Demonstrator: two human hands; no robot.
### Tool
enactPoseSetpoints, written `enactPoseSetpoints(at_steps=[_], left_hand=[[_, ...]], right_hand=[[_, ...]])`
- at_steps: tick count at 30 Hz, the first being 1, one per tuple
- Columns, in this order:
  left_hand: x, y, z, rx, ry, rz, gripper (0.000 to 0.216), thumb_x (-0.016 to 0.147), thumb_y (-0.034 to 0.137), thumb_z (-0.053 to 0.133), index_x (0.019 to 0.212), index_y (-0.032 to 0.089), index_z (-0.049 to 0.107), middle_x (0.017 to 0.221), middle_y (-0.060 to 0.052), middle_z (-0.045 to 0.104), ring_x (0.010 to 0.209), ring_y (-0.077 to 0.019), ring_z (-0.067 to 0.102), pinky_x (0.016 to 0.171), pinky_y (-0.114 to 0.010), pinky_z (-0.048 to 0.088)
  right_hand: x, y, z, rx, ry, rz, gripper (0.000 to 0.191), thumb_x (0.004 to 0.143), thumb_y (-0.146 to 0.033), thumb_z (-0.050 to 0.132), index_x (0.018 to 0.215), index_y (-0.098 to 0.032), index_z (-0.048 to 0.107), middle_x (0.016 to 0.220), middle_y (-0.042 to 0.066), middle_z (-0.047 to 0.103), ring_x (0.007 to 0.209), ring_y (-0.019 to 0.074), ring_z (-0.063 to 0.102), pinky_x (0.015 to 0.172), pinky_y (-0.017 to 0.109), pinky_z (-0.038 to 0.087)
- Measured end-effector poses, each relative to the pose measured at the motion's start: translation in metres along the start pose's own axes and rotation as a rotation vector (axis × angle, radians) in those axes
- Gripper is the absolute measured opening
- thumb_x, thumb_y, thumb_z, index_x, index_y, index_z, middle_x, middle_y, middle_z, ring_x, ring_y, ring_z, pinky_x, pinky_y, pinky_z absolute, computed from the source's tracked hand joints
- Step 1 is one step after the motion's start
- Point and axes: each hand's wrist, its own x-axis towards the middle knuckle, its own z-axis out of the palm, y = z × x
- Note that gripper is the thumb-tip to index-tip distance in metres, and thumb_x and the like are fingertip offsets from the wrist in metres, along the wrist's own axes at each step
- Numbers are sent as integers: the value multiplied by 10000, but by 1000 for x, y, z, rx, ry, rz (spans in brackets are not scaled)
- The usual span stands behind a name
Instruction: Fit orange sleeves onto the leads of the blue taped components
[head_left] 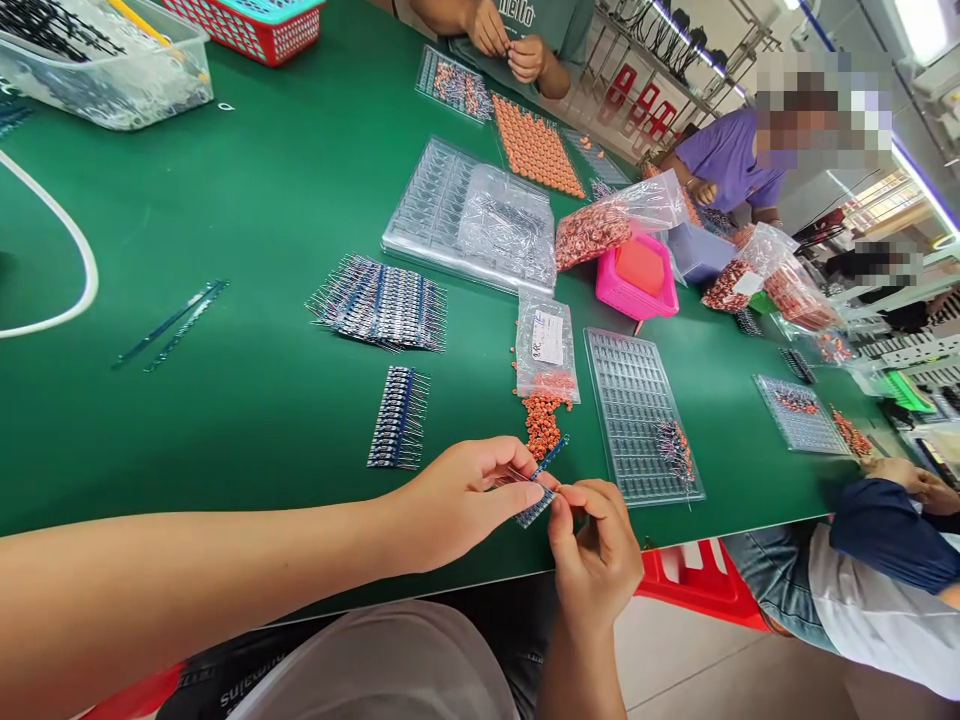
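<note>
My left hand (pixel 469 500) pinches a short blue strip of taped components (pixel 541 482) at the near edge of the green table (pixel 262 200). My right hand (pixel 596 545) meets it from the right, its fingertips closed on something small at the strip's end. Just beyond my fingers lies a pile of small orange components (pixel 541 420) spilling from a clear bag (pixel 546 350). A clear plastic tray (pixel 637 410) holding a few assembled parts lies to the right of the pile.
More blue taped strips (pixel 397 415) and a larger fanned stack (pixel 382 305) lie left of the pile. A pink box (pixel 637 275), bags of orange parts and clear trays sit farther back. Other people work at the far side and at the right.
</note>
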Motion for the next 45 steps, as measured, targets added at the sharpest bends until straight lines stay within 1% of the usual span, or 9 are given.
enactPoseSetpoints(at_steps=[3,5,17,25,32,34,37,40,45], left_hand=[[0,1,0,-9,5,-4,106,840,263,616,818,172,567,871,-19,636,782,-147,532,784,-316,436],[-1,1,0,29,6,6,104,841,268,617,830,171,581,866,-22,639,797,-156,545,795,-325,443],[-4,0,-1,232,32,48,144,881,299,578,914,179,650,964,-59,708,929,-207,630,861,-359,497],[-5,3,0,339,53,37,184,886,307,588,965,177,691,968,-62,746,923,-221,677,824,-339,547],[-4,5,0,390,81,51,178,898,306,583,934,180,703,960,-62,768,914,-228,704,781,-316,570],[-4,5,-1,420,74,85,178,908,309,579,940,186,704,963,-57,772,920,-227,708,786,-313,570],[-6,1,-1,476,48,176,172,936,273,547,971,192,694,974,-42,774,925,-205,712,826,-305,560],[-8,-6,-2,519,32,310,148,947,207,526,986,195,668,1034,-44,767,970,-180,707,872,-292,550],[-6,-17,-5,642,-19,558,145,944,110,517,1021,202,598,1112,-68,749,1066,-176,684,956,-321,539]], right_hand=[[0,0,0,-10,6,-19,241,860,-27,653,1002,-221,659,857,19,644,754,153,614,628,288,502],[0,0,0,-25,16,-25,234,860,-32,656,994,-225,656,848,17,644,748,155,618,626,293,509],[-1,-2,0,-87,23,18,129,890,-119,644,940,-238,636,801,20,629,711,171,618,600,313,507],[-2,-2,2,-87,21,-5,178,873,-85,646,955,-242,630,814,18,620,715,165,611,594,308,509],[-2,-1,1,-97,-12,-54,232,866,-57,635,990,-253,635,846,27,645,734,170,632,612,321,526],[-2,-1,0,-73,-1,-39,224,864,-64,646,983,-253,637,839,25,654,736,172,636,611,318,527],[-2,-2,0,-14,0,35,178,871,-85,657,949,-245,642,797,16,650,712,165,632,592,297,514],[-1,-3,0,30,-15,92,121,886,-113,648,891,-234,641,763,11,640,682,159,620,580,288,500],[0,-2,-1,101,-42,131,126,886,-103,638,886,-228,639,767,6,632,695,149,589,573,266,461]])
